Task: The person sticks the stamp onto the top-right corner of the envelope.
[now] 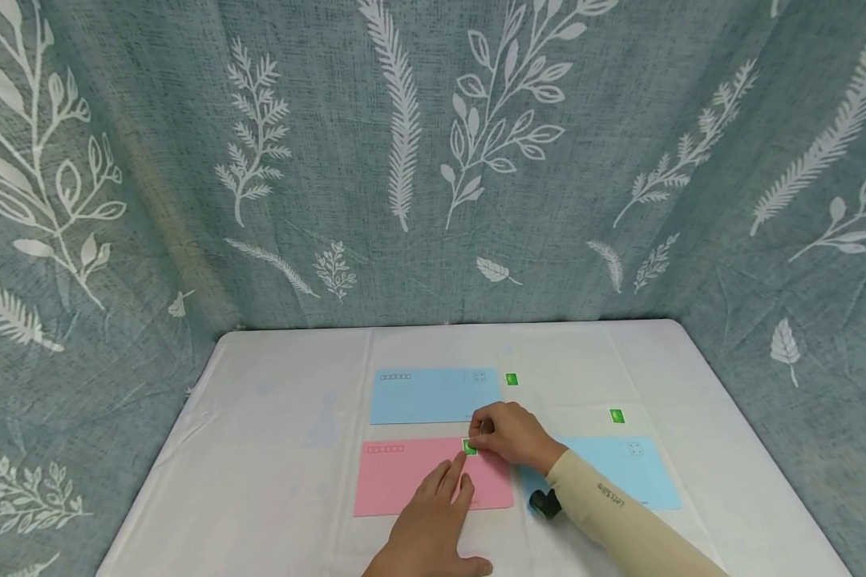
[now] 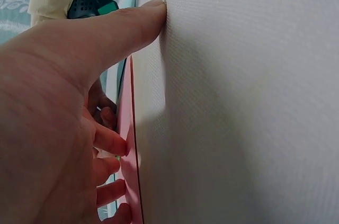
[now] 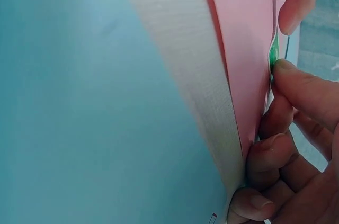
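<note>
A pink envelope (image 1: pixel 397 485) lies flat on the white table, with a small green stamp (image 1: pixel 470 448) with a white border at its upper right. My right hand (image 1: pixel 512 433) pinches the stamp's right edge between thumb and curled forefinger; the right wrist view shows the thumb against the green stamp (image 3: pixel 274 53). My left hand (image 1: pixel 433 517) rests on the envelope, its fairly straight fingers pointing up toward the stamp, one fingertip at its lower edge. In the left wrist view, the left thumb (image 2: pixel 127 28) stretches out over the white cloth, apart from the fingers.
A blue envelope (image 1: pixel 433 398) lies behind the pink one; another blue envelope (image 1: pixel 649 473) is at the right, partly under my right forearm. Two more green stamps lie on the cloth, a near one (image 1: pixel 511 379) and a right one (image 1: pixel 617 416). A patterned curtain (image 1: pixel 418 272) stands behind the table.
</note>
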Available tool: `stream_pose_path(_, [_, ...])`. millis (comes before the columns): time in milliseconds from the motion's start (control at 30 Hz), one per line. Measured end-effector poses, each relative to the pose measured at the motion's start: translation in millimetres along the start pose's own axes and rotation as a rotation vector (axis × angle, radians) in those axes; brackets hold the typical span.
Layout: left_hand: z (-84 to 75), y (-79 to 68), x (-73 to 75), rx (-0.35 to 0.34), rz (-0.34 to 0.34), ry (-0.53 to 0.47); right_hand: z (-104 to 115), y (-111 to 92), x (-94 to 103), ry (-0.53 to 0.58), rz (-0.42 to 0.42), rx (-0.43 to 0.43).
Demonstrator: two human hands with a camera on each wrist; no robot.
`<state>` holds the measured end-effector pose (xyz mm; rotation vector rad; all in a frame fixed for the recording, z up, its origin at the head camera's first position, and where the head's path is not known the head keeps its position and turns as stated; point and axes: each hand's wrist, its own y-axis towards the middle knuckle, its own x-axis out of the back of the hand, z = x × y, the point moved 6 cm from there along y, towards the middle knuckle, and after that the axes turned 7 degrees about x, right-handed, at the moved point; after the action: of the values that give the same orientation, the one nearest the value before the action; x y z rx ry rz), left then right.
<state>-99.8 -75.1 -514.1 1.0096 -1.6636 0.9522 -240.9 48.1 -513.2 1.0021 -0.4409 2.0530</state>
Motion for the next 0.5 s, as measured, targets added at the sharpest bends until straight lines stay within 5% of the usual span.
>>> stream_pose_path(500, [0.6, 0.9, -0.7, 0.025, 0.031, -0.011, -1.8, -0.5, 0.2, 0.006, 0.0, 0.018])
